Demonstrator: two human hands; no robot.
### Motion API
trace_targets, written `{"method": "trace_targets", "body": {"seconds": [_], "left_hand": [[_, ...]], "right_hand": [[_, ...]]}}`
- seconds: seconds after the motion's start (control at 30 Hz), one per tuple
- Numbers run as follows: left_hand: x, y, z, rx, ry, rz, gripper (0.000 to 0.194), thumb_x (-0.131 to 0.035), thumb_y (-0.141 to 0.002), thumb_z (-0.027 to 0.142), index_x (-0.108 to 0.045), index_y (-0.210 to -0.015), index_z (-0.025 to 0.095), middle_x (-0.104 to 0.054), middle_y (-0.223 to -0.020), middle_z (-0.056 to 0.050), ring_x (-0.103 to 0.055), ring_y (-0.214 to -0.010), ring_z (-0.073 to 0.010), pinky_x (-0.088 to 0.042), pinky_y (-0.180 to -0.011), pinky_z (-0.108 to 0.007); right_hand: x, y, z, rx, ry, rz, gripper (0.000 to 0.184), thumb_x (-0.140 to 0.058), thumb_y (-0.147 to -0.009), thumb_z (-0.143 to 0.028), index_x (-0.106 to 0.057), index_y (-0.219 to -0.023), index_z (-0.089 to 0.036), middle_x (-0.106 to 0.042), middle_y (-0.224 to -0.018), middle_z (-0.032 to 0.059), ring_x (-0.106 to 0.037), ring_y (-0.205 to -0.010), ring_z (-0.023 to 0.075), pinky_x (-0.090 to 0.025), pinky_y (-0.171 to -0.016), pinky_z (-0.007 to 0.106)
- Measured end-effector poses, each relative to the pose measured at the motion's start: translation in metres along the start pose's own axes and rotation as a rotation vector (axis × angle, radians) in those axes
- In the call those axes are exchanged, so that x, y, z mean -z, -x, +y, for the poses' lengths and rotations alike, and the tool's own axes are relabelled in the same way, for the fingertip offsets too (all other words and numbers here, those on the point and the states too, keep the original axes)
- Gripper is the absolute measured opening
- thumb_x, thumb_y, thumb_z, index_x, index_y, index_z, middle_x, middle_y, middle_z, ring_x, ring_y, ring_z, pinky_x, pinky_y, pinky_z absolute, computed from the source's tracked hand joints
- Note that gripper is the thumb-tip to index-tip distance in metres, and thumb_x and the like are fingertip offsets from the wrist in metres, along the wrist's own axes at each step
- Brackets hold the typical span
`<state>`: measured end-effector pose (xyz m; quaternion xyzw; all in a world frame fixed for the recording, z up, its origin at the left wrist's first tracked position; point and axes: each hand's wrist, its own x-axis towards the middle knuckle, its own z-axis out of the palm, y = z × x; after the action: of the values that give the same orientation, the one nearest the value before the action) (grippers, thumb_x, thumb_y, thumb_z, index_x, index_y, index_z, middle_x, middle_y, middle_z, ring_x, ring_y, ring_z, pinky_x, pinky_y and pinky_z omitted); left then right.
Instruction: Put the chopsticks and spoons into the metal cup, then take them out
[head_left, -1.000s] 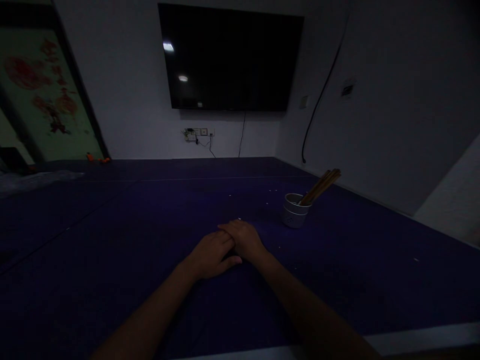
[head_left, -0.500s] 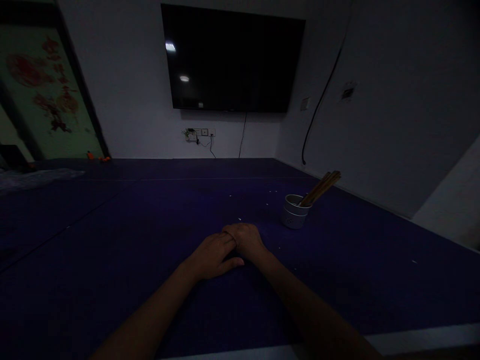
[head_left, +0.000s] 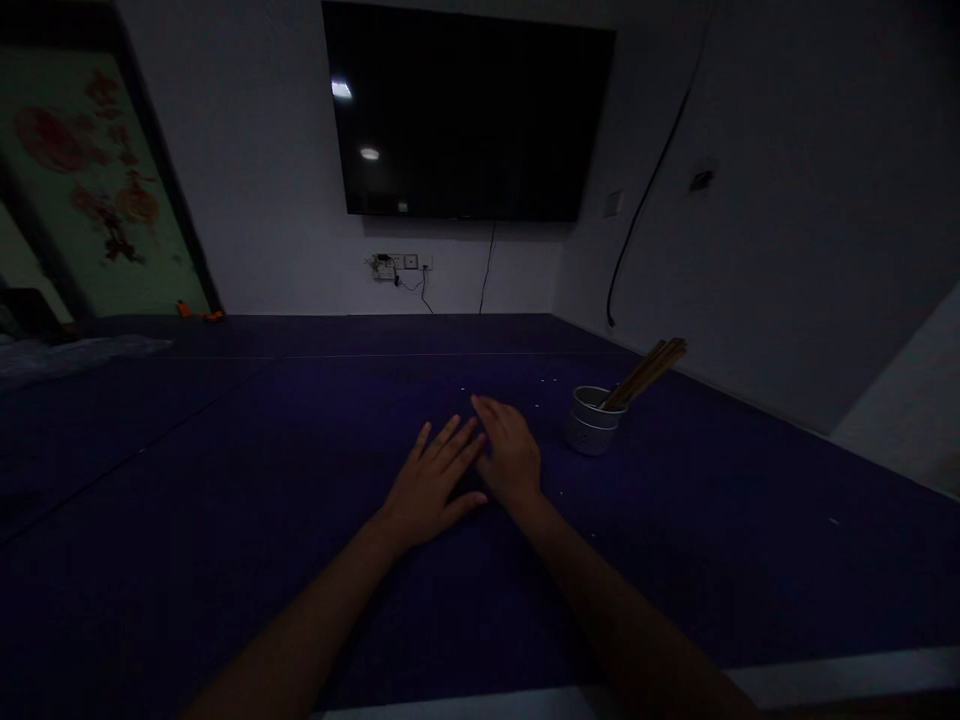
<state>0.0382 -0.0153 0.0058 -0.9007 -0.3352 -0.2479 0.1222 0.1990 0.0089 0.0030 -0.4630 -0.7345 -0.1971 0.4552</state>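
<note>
My left hand (head_left: 429, 484) is over the dark blue tabletop (head_left: 300, 600), palm down, with its fingers stretched out and spread. Close beside it on the right is my right hand (head_left: 512, 455), its fingers extended forward and its thumb side toward the left fingertips. Nothing shows in either hand. Whether the hands still touch at the fingertips I cannot tell. To the right of my right hand stands a grey utensil holder (head_left: 591, 432), upright, with several wooden chopsticks (head_left: 649, 372) leaning out of it to the right.
Small white scraps (head_left: 548, 380) dot the surface near the holder. Crumpled clear plastic (head_left: 82, 355) lies at the far left, with small orange objects (head_left: 213, 317) at the back edge. A television (head_left: 469, 110) hangs on the wall above power sockets (head_left: 401, 263). The room is dim.
My hands were clasped, the left laid over the closed right. They have come apart, and the fingers of both have opened out forward. The holder has stayed put.
</note>
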Motion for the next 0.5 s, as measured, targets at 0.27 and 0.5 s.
{"method": "trace_targets", "body": {"seconds": [0.27, 0.5], "left_hand": [[-0.011, 0.002, -0.014, 0.353, -0.048, 0.159, 0.067, -0.036, -0.09, 0.052, -0.016, -0.147, 0.022, -0.018, -0.153, -0.012, -0.006, -0.142, -0.0277, -0.015, -0.111, -0.057], [-0.017, 0.005, -0.02, 0.481, -0.05, 0.217, 0.062, -0.038, -0.09, 0.049, -0.028, -0.143, 0.02, -0.022, -0.151, -0.016, -0.012, -0.141, -0.0312, -0.019, -0.107, -0.061]], "right_hand": [[0.028, -0.012, 0.033, -0.507, 0.157, 0.617, 0.07, -0.047, -0.086, -0.035, -0.013, -0.145, -0.016, -0.024, -0.147, 0.0195, -0.022, -0.137, 0.0292, -0.025, -0.105, 0.054], [0.037, -0.008, 0.073, -0.815, 0.172, 0.644, 0.101, -0.063, -0.073, -0.052, -0.007, -0.146, -0.012, -0.016, -0.149, 0.0236, -0.016, -0.139, 0.0342, -0.024, -0.105, 0.054]]}}
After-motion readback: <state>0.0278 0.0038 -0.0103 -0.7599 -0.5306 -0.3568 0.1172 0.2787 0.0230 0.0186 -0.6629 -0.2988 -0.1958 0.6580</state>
